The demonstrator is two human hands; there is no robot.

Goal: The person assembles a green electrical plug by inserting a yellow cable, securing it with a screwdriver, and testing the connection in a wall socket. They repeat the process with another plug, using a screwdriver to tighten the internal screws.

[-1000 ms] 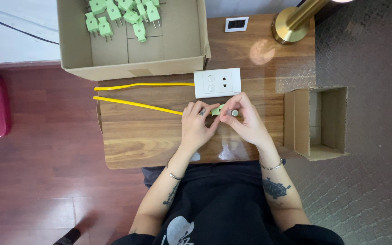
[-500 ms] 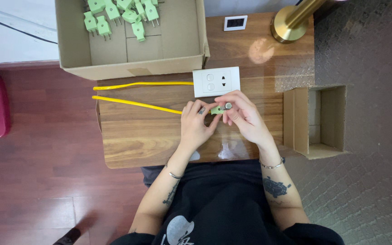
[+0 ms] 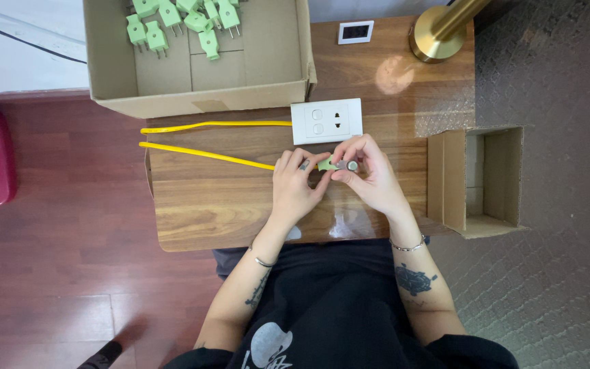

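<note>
Gripping one green plug (image 3: 329, 165) together, left hand (image 3: 293, 188) steadies the yellow cable (image 3: 206, 155) end while right hand (image 3: 370, 179) apparently pinches the prongs, mid-counter (image 3: 199, 212), near the white socket (image 3: 326, 121).

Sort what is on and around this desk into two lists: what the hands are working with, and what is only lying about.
In hand:
left hand
right hand
green plug
yellow cable

Lying about:
white wall socket
large box of green plugs
small side box
brass lamp base
small white display
</note>
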